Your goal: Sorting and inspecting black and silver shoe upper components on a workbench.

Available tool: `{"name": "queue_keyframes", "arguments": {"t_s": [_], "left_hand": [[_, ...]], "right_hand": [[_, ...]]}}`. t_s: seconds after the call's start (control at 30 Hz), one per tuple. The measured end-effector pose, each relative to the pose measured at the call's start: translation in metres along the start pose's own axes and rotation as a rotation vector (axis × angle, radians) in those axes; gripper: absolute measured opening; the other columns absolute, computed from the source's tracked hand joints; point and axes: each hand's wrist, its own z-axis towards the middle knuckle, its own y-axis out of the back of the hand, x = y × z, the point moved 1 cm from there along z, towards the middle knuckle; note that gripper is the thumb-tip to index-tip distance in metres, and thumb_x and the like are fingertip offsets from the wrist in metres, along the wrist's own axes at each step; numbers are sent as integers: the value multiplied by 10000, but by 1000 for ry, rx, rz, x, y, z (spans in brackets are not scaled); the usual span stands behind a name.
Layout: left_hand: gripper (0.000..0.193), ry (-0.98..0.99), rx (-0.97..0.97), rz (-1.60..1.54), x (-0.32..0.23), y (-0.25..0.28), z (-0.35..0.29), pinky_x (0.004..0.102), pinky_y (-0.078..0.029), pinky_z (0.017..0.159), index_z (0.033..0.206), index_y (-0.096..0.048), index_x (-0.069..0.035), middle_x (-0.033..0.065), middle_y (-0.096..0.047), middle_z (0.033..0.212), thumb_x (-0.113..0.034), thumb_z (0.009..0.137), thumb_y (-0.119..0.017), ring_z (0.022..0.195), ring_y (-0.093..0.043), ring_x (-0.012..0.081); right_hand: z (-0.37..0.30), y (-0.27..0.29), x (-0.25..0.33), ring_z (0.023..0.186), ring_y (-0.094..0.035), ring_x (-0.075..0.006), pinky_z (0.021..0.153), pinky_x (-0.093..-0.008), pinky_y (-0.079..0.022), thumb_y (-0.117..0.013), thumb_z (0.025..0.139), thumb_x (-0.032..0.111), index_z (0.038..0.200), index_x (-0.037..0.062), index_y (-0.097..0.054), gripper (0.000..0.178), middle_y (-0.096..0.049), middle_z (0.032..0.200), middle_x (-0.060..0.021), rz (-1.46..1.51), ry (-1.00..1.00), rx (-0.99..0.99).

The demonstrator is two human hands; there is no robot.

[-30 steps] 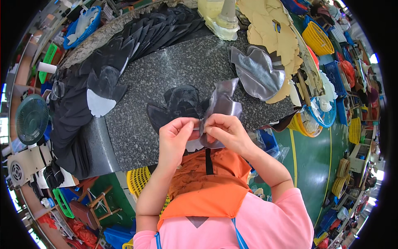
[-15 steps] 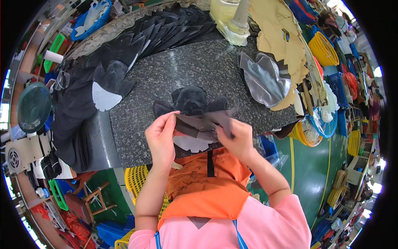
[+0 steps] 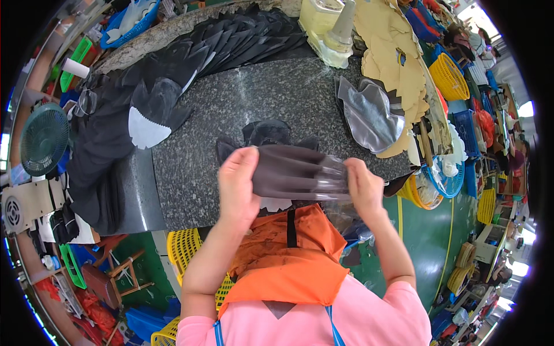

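A dark brown-grey, thin flexible piece of material (image 3: 288,171) is stretched taut between my two hands, above the near edge of the stone slab. Its right part looks glossy and partly see-through, with creases running along its length. My left hand (image 3: 238,181) pinches the left end between thumb and fingers. At the other end my right hand (image 3: 365,187) grips the glossy edge. Behind and beneath it, a black cut piece with pointed side flaps (image 3: 266,132) lies on the slab, its middle hidden. A white strip (image 3: 276,205) of it shows below the held material.
Overlapping black cut pieces (image 3: 231,43) line the slab's (image 3: 213,109) far and left sides. One has a white zigzag-edged panel (image 3: 147,130). At the far right are a pale tub with a cone-shaped container (image 3: 339,34), grey shiny pieces (image 3: 372,115) and tan sheets (image 3: 386,46).
The crumpled material is now pulled out flat and wide. My right hand has moved to the right, away from my left, which has shifted slightly.
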Motion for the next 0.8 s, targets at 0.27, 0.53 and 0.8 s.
{"name": "queue_keyframes", "arguments": {"t_s": [0.27, 0.53, 0.8], "left_hand": [[137, -247, 236, 659, -29, -32, -25, 297, -528, 647, 954, -650, -21, 86, -691, 859, -145, 907, -618, 738, -655, 140], [746, -633, -67, 579, -23, -27, -58, 425, -361, 1025, 1342, -434, -100, 97, -480, 1241, -495, 766, -696, 1228, -443, 264], [215, 100, 76, -1, -10, 20, -49, 281, -514, 811, 1089, -536, -12, 105, -637, 1053, 7, 879, -579, 930, -632, 156]], "right_hand": [[0, 64, 45, 879, -592, -286, 774, -403, -463, -745, 673, 127, 1003, 60, -627, 356, -626, 953, -101, -133, 341, -20], [-1, 12, 60, 1324, -362, -299, 1087, -490, -281, -446, 904, 590, 1417, 41, -319, 762, -364, 1447, -126, 2064, -758, 592], [-1, -2, 57, 1099, -554, -185, 944, -347, -438, -660, 855, 205, 1246, 6, -522, 460, -597, 1191, -107, 1249, -566, 428]]}}
